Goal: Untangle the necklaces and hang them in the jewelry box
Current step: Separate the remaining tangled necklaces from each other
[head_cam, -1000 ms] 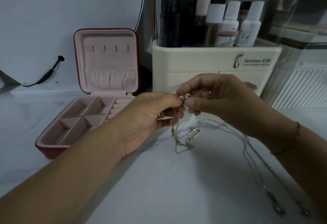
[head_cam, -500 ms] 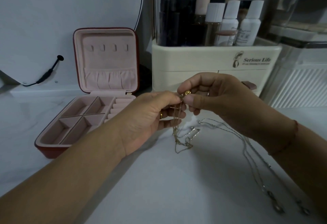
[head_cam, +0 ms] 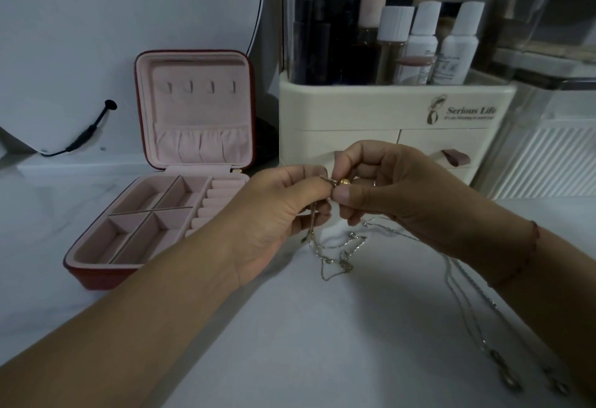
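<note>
A thin gold necklace (head_cam: 332, 259) hangs from both hands and its lower loops rest tangled on the white table. My left hand (head_cam: 280, 214) pinches the chain near its top. My right hand (head_cam: 387, 191) pinches the gold bead end (head_cam: 344, 181) right beside the left fingertips. Silver necklaces (head_cam: 464, 311) trail from under my right wrist toward the lower right, ending in pendants (head_cam: 511, 382). The red jewelry box (head_cam: 96, 273) stands open at the left, with a pink lining, empty compartments and small hooks (head_cam: 200, 86) in its upright lid.
A cream cosmetics organiser (head_cam: 371, 117) with bottles (head_cam: 422, 39) stands directly behind my hands. A round mirror (head_cam: 113, 20) with a black cable (head_cam: 87, 133) leans on the wall at the left. A ribbed clear container (head_cam: 548, 156) is at the right.
Both hands stay together at the clasp with small finger shifts. My right hand's fingers have turned slightly, showing the gold bead more. The chains on the table have hardly moved.
</note>
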Demonstrator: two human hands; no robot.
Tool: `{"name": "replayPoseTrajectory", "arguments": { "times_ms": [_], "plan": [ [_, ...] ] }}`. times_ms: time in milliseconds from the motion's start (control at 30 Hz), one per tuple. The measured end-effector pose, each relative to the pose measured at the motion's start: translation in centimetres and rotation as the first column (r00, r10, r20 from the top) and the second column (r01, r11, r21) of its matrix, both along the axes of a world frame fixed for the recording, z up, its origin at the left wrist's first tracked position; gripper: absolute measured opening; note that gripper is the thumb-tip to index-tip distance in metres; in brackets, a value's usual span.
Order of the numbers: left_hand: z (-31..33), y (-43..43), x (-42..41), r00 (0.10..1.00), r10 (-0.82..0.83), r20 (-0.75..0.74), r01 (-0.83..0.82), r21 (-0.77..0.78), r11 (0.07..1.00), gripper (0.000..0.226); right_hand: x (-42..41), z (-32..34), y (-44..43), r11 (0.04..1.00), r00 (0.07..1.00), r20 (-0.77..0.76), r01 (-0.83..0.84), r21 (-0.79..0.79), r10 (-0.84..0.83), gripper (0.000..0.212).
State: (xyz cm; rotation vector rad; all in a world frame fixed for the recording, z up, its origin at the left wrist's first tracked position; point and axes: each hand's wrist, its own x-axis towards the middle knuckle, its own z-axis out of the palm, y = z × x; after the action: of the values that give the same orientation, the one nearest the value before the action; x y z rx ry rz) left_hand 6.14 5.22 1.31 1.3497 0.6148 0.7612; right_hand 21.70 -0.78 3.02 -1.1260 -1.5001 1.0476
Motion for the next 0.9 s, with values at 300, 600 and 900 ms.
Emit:
{"name": "replayPoseTrajectory", "arguments": {
  "times_ms": [300,600,900],
  "plan": [
    [-0.2,0.2,0.1,1.000,0.030,0.010,-0.030,0.003,1.000,0.013,0.7,-0.3,0.4,0.980,0.978,0.095,0.176,0.097,-0.185,0.018],
    [-0.5,0.9,0.3,0.991,0.137,0.002,-0.136,-0.069,0.988,0.014,1.2,-0.1,0.6,0.971,0.973,0.043,0.221,0.094,-0.226,0.013],
    [-0.9,0.8,0.3,0.993,0.095,-0.075,-0.098,-0.031,0.995,0.014,1.9,0.9,0.7,0.997,0.878,-0.473,0.066,-0.037,-0.076,0.022]
  ]
}}
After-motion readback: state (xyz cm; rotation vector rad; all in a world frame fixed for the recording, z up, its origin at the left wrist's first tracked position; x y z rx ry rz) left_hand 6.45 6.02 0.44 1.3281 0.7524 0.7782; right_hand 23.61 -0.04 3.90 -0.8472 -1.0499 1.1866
